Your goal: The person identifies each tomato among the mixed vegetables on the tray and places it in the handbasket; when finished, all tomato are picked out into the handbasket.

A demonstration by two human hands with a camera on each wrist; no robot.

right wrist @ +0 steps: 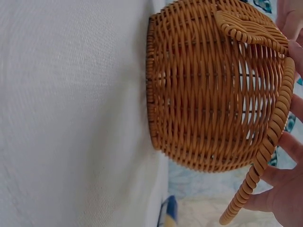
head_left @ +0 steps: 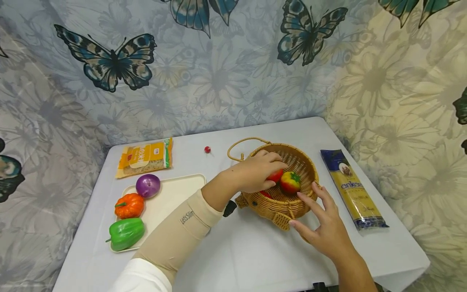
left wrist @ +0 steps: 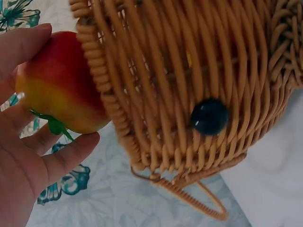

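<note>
My left hand reaches over the left side of a wicker basket, holding a red-and-yellow tomato between thumb and fingers at the rim. Its green calyx faces the palm. Another red-and-yellow tomato lies inside the basket, along with part of a further red item mostly hidden by the near rim. My right hand is at the basket's near right side, its fingers spread and fairly straight, fingertips touching the rim. In the right wrist view, the wound handle crosses in front of those fingers.
To the left, a cream tray carries a purple onion, an orange pumpkin and a green bell pepper. Behind it lies a yellow grain packet. A small red item sits farther back. Right of the basket is a pasta packet.
</note>
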